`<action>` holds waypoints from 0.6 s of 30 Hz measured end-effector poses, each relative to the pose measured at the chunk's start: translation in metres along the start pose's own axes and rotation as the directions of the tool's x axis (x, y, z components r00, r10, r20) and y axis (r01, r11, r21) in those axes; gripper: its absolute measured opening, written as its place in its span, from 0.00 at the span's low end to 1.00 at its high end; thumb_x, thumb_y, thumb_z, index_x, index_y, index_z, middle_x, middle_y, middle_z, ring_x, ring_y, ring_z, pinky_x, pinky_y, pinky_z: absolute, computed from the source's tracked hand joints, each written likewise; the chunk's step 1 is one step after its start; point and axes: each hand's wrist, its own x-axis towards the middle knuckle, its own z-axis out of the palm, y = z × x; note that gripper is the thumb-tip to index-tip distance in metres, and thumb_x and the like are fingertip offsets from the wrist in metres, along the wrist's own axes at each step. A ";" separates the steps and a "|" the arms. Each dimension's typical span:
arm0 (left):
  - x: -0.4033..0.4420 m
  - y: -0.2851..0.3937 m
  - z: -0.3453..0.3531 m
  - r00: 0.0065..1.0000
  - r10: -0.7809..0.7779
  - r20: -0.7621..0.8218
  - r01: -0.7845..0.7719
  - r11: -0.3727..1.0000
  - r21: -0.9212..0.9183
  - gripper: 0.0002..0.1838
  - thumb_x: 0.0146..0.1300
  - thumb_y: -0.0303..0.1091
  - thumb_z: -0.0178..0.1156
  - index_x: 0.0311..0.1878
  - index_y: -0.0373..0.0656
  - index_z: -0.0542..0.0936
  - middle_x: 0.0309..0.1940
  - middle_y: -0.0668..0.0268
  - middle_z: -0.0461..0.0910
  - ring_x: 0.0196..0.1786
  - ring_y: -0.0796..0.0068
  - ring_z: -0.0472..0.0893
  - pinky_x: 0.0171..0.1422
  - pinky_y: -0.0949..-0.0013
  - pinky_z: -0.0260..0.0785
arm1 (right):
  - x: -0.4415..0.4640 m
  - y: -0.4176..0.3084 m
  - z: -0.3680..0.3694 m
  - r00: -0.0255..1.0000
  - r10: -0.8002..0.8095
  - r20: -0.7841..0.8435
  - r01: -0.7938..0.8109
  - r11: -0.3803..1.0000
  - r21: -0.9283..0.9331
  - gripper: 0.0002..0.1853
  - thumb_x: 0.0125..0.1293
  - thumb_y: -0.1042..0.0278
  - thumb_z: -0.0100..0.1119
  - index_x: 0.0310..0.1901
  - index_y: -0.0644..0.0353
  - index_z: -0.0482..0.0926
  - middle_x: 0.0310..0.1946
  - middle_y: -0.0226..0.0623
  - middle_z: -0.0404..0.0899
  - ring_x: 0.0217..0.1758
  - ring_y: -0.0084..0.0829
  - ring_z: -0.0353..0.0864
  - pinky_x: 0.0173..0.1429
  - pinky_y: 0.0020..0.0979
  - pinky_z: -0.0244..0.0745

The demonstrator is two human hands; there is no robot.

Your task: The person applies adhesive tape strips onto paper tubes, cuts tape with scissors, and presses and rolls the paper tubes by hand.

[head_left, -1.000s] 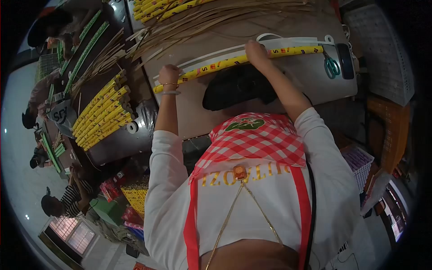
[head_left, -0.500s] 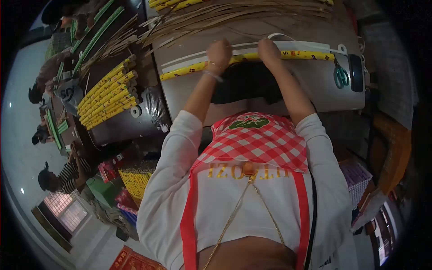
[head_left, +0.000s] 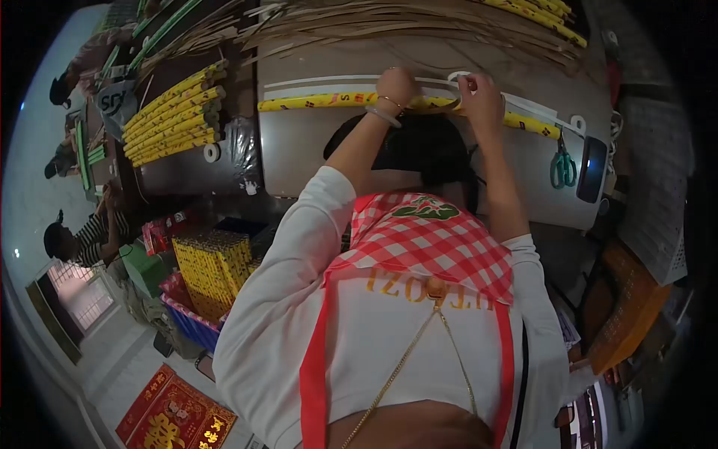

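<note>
A long yellow patterned tube (head_left: 314,101) lies across the table, with white strips (head_left: 329,81) along its far side. My left hand (head_left: 397,87) is closed over the middle of the tube. To its right my right hand (head_left: 483,101) is pinched at a curled white strip end (head_left: 458,75), just above the tube. Teal-handled scissors (head_left: 563,169) and a dark phone (head_left: 592,170) lie by the tube's right end. A black cloth-like item (head_left: 396,147) sits under my wrists.
Stacked yellow tubes (head_left: 176,120) and a white tape roll (head_left: 212,153) are on the left. Brown strips (head_left: 359,28) spread across the back. More yellow tubes (head_left: 550,16) lie back right. Several people sit at far left, one in a striped shirt (head_left: 93,238).
My left hand has moved right along the tube to its middle. My right hand has lifted off the tube and turned, now at the white strip. The view has shifted.
</note>
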 end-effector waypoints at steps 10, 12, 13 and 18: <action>0.007 -0.015 0.002 0.999 0.043 -0.021 -0.044 0.997 -0.057 0.10 0.41 0.39 0.66 0.22 0.45 0.79 0.21 0.60 0.78 0.28 0.58 0.78 0.32 0.61 0.71 | 0.019 0.012 0.042 0.976 0.186 0.109 -0.177 0.980 -0.089 0.20 0.57 0.48 0.53 0.25 0.58 0.80 0.24 0.38 0.76 0.30 0.41 0.75 0.42 0.44 0.64; 0.006 -0.016 0.004 0.996 0.081 -0.034 -0.083 0.994 -0.068 0.10 0.41 0.39 0.66 0.22 0.44 0.79 0.21 0.60 0.78 0.27 0.58 0.78 0.32 0.62 0.71 | 0.016 0.027 0.037 0.970 0.237 0.046 -0.232 0.968 -0.092 0.19 0.57 0.49 0.53 0.25 0.58 0.80 0.24 0.39 0.76 0.31 0.41 0.75 0.39 0.44 0.65; 0.006 -0.017 0.006 0.997 0.066 -0.036 -0.068 0.995 -0.071 0.10 0.41 0.39 0.66 0.22 0.44 0.79 0.21 0.60 0.78 0.27 0.58 0.78 0.32 0.62 0.71 | 0.017 0.031 0.027 0.961 0.276 -0.013 -0.276 0.957 -0.089 0.19 0.57 0.50 0.53 0.24 0.58 0.79 0.25 0.39 0.76 0.31 0.41 0.75 0.37 0.43 0.66; 0.008 -0.020 0.005 0.999 0.051 0.005 -0.051 0.997 -0.060 0.10 0.41 0.40 0.66 0.23 0.44 0.79 0.22 0.61 0.79 0.27 0.59 0.79 0.33 0.62 0.72 | 0.006 0.112 -0.065 0.848 0.529 -0.044 -0.528 0.832 -0.171 0.24 0.57 0.43 0.51 0.36 0.59 0.80 0.33 0.42 0.78 0.37 0.43 0.76 0.40 0.36 0.69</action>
